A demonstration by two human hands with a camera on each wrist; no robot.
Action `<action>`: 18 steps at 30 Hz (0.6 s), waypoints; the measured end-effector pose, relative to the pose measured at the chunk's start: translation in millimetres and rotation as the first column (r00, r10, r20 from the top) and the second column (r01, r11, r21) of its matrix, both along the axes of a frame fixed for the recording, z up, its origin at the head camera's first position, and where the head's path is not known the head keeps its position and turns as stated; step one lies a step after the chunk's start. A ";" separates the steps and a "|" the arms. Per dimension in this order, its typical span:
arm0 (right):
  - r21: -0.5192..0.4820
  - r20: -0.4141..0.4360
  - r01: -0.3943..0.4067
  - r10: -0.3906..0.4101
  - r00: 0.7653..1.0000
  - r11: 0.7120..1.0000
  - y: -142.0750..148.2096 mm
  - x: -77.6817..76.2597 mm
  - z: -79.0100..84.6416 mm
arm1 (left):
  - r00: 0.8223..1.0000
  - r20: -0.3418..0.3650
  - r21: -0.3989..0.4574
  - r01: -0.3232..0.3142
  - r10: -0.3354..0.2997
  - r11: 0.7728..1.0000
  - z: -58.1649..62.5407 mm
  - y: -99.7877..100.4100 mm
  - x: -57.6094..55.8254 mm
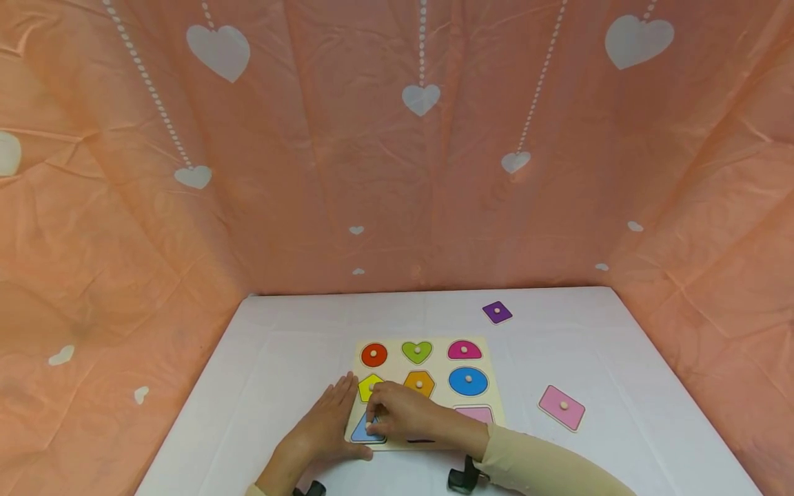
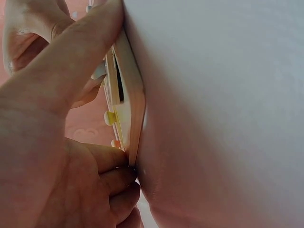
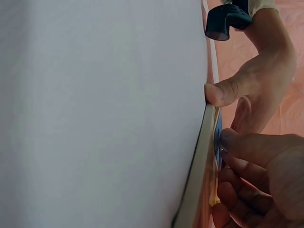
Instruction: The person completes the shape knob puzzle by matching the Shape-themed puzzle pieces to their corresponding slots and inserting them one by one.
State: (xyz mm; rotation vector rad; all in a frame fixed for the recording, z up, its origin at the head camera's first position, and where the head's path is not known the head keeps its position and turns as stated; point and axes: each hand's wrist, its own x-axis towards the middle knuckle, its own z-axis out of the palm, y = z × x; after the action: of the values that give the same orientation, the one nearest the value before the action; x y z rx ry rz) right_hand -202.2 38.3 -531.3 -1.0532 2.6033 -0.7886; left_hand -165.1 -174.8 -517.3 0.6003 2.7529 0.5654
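A wooden shape puzzle board (image 1: 395, 355) lies on the white table. My left hand (image 1: 329, 424) braces it at the near left corner, straight fingers along the left side and thumb at the front edge. Over that corner, my right hand (image 1: 406, 410) pinches the blue triangle piece (image 1: 361, 433) by its knob between thumb and finger. The triangle sits at its printed place, slightly offset, with a dark line along its lower edge. In the right wrist view the blue piece (image 3: 218, 137) shows beneath the thumb. My right hand and forearm hide part of the board's front row.
Red circle (image 1: 367, 358), green heart (image 1: 409, 353), magenta half-circle (image 1: 455, 353), yellow pentagon (image 1: 366, 390), orange hexagon (image 1: 426, 383) and blue oval (image 1: 477, 384) pieces sit on the board. A purple diamond piece (image 1: 504, 315) lies behind it, a pink rectangle piece (image 1: 552, 405) to its right.
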 end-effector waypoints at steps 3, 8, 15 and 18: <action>0.004 -0.002 0.000 0.000 1.000 1.000 -0.1 0.4 0.3 | 1.000 0.001 -0.007 -0.004 0.004 1.000 -0.5 0.4 -0.3; 0.010 0.004 -0.002 0.002 1.000 1.000 0.7 1.4 2.0 | 1.000 0.005 -0.005 -0.015 0.015 1.000 0.4 1.1 -0.2; 0.018 0.006 -0.011 0.011 1.000 1.000 2.0 2.0 5.6 | 0.999 0.018 -0.007 -0.027 0.027 1.000 2.2 2.2 -0.8; 0.021 0.002 -0.014 0.014 1.000 1.000 1.7 1.8 5.9 | 0.999 0.018 -0.009 -0.028 0.028 1.000 1.9 2.6 -1.0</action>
State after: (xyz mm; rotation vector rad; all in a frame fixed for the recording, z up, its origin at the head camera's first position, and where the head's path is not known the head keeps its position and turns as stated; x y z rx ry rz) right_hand -200.4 40.1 -525.3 -1.0627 2.5945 -0.7569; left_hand -166.2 -172.2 -515.4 0.5527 2.7498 0.5613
